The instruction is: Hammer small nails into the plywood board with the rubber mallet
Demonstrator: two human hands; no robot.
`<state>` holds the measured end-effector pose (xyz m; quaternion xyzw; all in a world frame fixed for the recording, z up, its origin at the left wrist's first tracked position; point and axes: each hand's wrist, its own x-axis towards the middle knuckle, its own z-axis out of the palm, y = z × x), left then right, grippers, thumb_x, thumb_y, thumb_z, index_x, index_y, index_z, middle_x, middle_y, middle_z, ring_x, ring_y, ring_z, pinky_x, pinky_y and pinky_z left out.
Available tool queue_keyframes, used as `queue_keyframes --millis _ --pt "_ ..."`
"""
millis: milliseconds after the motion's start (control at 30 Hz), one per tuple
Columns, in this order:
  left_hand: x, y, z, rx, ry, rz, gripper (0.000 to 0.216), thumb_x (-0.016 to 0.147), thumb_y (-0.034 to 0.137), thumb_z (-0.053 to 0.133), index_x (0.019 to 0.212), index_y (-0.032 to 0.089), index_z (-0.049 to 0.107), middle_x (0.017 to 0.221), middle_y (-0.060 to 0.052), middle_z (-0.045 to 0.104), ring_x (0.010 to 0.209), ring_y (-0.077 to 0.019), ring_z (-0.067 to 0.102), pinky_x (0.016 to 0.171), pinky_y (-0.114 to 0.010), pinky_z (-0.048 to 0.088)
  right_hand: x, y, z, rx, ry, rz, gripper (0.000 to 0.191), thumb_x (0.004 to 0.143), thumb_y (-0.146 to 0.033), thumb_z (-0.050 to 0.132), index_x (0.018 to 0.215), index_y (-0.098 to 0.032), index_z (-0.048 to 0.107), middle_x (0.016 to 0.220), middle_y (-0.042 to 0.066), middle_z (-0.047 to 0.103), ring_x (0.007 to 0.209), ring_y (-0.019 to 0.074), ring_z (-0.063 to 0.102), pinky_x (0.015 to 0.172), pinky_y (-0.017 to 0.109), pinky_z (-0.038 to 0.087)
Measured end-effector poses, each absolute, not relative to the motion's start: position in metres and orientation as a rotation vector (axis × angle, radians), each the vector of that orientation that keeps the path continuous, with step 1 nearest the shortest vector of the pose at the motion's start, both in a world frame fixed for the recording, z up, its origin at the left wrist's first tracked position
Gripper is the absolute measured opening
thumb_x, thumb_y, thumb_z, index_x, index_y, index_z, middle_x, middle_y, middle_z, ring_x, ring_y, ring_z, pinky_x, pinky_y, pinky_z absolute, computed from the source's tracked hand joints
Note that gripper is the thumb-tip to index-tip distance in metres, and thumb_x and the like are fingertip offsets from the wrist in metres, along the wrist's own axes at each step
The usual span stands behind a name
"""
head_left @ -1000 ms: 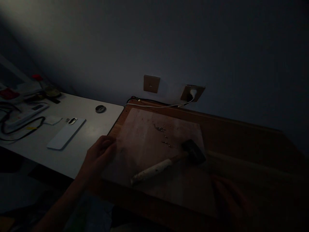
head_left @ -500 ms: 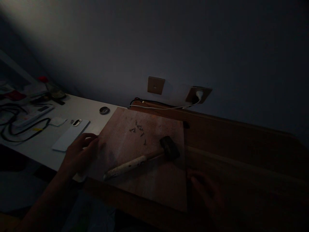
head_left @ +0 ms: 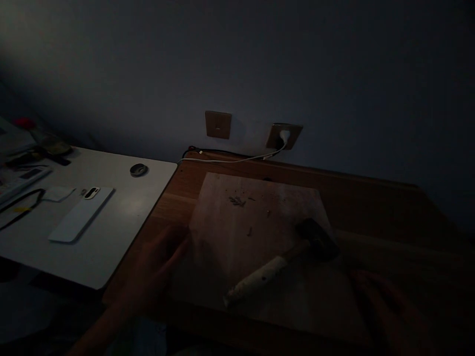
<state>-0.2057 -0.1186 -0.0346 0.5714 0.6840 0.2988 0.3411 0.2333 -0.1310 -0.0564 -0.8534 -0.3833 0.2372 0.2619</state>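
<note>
A square wooden board (head_left: 218, 242) lies on the brown wooden table between my hands. My left hand (head_left: 158, 259) is closed on its left edge, fingertips at the upper side. In deep shadow, my right hand (head_left: 386, 301) holds the opposite edge, its fingers curled against it. A mallet (head_left: 319, 240) with a black head and a pale wrapped handle rests diagonally across the board. Several small screws (head_left: 237, 201) lie near the far side, most in a little cluster, with a couple apart from it.
The white table (head_left: 129, 207) on the left carries a phone (head_left: 81, 215), a tape roll (head_left: 139, 170), a bottle (head_left: 48, 141) and a black cable (head_left: 33, 202). A white plug (head_left: 284, 136) sits in the wall socket, its cord running along the back of the brown table (head_left: 371, 207).
The board has slid right, off the white table's edge, with both hands on it and the mallet carried along. Some screws have shifted closer together. The view has turned slightly right.
</note>
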Motion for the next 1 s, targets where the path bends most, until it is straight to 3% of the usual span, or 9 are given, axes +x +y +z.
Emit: queue_keyframes --millis 267,433,533,633,733,833,900,1000 --pt "-0.174 -0.109 -0.044 1.588 1.702 0.767 0.042 0.093 0.044 0.059 0.129 0.024 0.069 0.126 -0.010 0.073 0.118 -0.0319 0.069 0.102 -0.048 0.058 0.262 -0.143 -0.062 -2.316 -1.102 0.628 0.054 0.078 -0.072 0.054 0.095 -0.026 0.076 0.107 0.014 0.080 0.100 0.0432 0.072 0.091 0.061 0.055" --pt "-0.180 -0.101 -0.052 1.696 1.679 0.683 0.040 0.097 0.040 0.055 0.132 0.025 0.066 0.132 -0.010 0.070 0.119 -0.0312 0.067 0.100 -0.048 0.058 0.262 -0.140 -0.068 -2.340 -1.078 0.611 0.057 0.079 -0.073 0.056 0.104 -0.026 0.077 0.111 0.014 0.078 0.104 0.0437 0.070 0.092 0.062 0.054" --pt "-0.181 -0.100 -0.056 1.934 1.735 0.688 0.034 0.095 0.037 0.057 0.125 0.025 0.068 0.137 -0.011 0.066 0.123 -0.0329 0.063 0.102 -0.051 0.056 0.254 -0.139 -0.067 -2.254 -1.151 0.521 0.057 0.079 -0.073 0.055 0.103 -0.025 0.074 0.121 0.015 0.075 0.111 0.0447 0.067 0.098 0.065 0.050" --pt "-0.163 -0.103 -0.053 2.203 1.674 0.680 0.025 0.096 0.034 0.057 0.117 0.025 0.068 0.133 -0.011 0.065 0.118 -0.0289 0.064 0.096 -0.044 0.057 0.232 -0.140 -0.062 -2.081 -1.221 0.383 0.046 0.083 -0.066 0.054 0.096 -0.025 0.069 0.125 0.015 0.070 0.117 0.0415 0.065 0.105 0.062 0.048" --pt "-0.126 -0.103 -0.048 2.442 1.311 0.437 0.024 0.096 0.036 0.061 0.116 0.023 0.065 0.111 -0.010 0.070 0.100 -0.0263 0.068 0.086 -0.040 0.058 0.200 -0.144 -0.062 -1.956 -1.131 0.564 0.038 0.082 -0.063 0.062 0.091 -0.026 0.067 0.109 0.012 0.073 0.106 0.0371 0.069 0.095 0.055 0.056" --pt "-0.092 -0.099 -0.046 2.537 1.167 0.159 0.024 0.094 0.037 0.065 0.111 0.020 0.062 0.105 -0.011 0.071 0.096 -0.0293 0.069 0.085 -0.043 0.057 0.172 -0.151 -0.068 -1.745 -1.049 0.896 0.040 0.076 -0.056 0.079 0.102 -0.028 0.066 0.102 0.008 0.076 0.098 0.0324 0.073 0.080 0.043 0.062" --pt "-0.078 -0.096 -0.044 2.513 1.128 0.073 0.021 0.094 0.031 0.063 0.112 0.019 0.061 0.104 -0.010 0.072 0.094 -0.0285 0.070 0.082 -0.041 0.056 0.159 -0.156 -0.075 -1.644 -0.978 1.046 0.045 0.079 -0.051 0.081 0.116 -0.029 0.065 0.108 0.006 0.077 0.104 0.0304 0.074 0.085 0.041 0.063" --pt "-0.069 -0.095 -0.029 2.309 1.115 0.025 0.022 0.090 0.031 0.065 0.108 0.020 0.060 0.095 -0.007 0.074 0.076 -0.0234 0.071 0.063 -0.032 0.051 0.152 -0.162 -0.083 -1.566 -0.885 1.163 0.047 0.083 -0.052 0.077 0.125 -0.032 0.065 0.122 0.007 0.077 0.109 0.0305 0.075 0.088 0.044 0.064"
